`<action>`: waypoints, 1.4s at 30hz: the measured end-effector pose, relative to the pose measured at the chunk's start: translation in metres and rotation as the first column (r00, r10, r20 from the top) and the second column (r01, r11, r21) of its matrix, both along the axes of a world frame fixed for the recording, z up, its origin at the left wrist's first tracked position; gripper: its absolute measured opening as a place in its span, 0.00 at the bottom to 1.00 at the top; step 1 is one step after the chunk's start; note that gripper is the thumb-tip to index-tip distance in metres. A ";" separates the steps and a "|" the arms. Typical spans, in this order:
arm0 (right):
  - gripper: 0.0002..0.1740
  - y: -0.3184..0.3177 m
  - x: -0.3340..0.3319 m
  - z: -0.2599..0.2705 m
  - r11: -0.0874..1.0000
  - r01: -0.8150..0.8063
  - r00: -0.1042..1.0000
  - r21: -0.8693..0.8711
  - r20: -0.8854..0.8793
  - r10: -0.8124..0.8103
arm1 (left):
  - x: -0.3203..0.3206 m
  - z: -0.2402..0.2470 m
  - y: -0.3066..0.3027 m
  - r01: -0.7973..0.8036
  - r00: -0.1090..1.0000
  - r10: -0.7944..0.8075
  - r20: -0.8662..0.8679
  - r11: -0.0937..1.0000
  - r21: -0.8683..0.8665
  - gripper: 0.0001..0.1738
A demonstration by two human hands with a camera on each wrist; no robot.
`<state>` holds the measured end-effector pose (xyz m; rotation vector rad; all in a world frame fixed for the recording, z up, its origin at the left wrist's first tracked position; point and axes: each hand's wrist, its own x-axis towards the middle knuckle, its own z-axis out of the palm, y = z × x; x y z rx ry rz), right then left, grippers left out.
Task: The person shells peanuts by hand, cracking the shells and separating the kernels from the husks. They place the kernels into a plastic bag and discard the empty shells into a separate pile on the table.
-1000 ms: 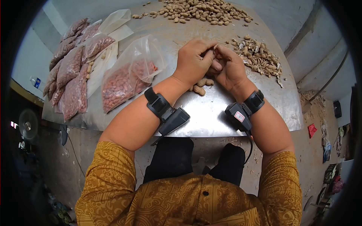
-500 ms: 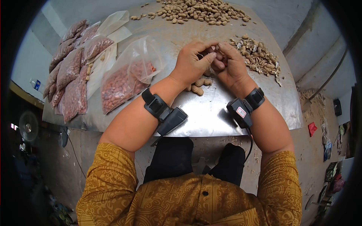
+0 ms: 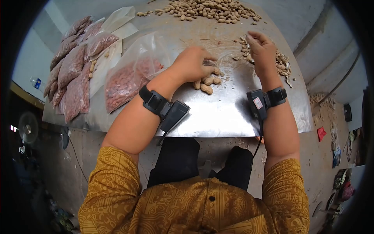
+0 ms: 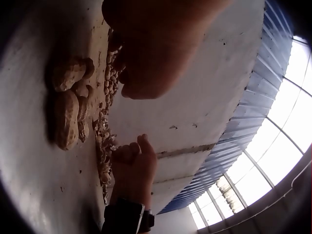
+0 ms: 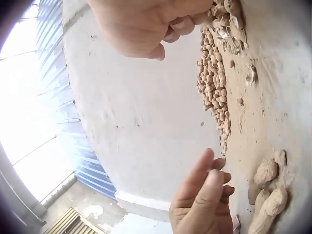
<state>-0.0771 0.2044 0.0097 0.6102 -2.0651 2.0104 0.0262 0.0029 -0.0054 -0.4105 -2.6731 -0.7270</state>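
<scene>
In the head view my left hand (image 3: 193, 64) hovers just beside a few unshelled peanuts (image 3: 208, 81), its fingers bent loosely. From the right wrist view, that hand's thumb (image 5: 207, 195) and fingers stand apart, with no peanut visible between them. My right hand (image 3: 264, 54) is over the near edge of the heap of broken peanut shells (image 3: 283, 64). Its fingers curl loosely in the right wrist view, and nothing shows in them. The small group of peanuts (image 4: 68, 112) lies on the metal table below my left hand in the left wrist view.
A large pile of unshelled peanuts (image 3: 212, 9) covers the far side of the metal table (image 3: 218, 117). To the left stands an open clear bag of red peanut kernels (image 3: 128, 85). Several filled bags (image 3: 72, 66) are stacked beyond it, at the table's left edge.
My hands were together over the small peanut group, fingers meeting at a small thing. They have parted: the right moved out to the shell heap, the left drew back slightly left and down.
</scene>
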 end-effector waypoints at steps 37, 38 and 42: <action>0.13 -0.029 0.037 -0.004 0.783 -0.597 0.735 -0.175 0.273 0.621 | 0.005 0.012 0.024 -0.027 0.993 -0.088 0.081 0.497 0.867 0.14; 0.15 -0.029 0.036 -0.005 0.787 -0.600 0.741 -0.143 0.272 0.614 | 0.004 0.011 0.026 -0.024 0.990 -0.113 0.088 0.475 0.880 0.14; 0.19 -0.034 0.045 -0.001 0.806 -0.592 0.796 -0.017 0.145 0.588 | 0.003 0.008 0.027 -0.030 0.974 -0.189 0.122 0.426 0.904 0.13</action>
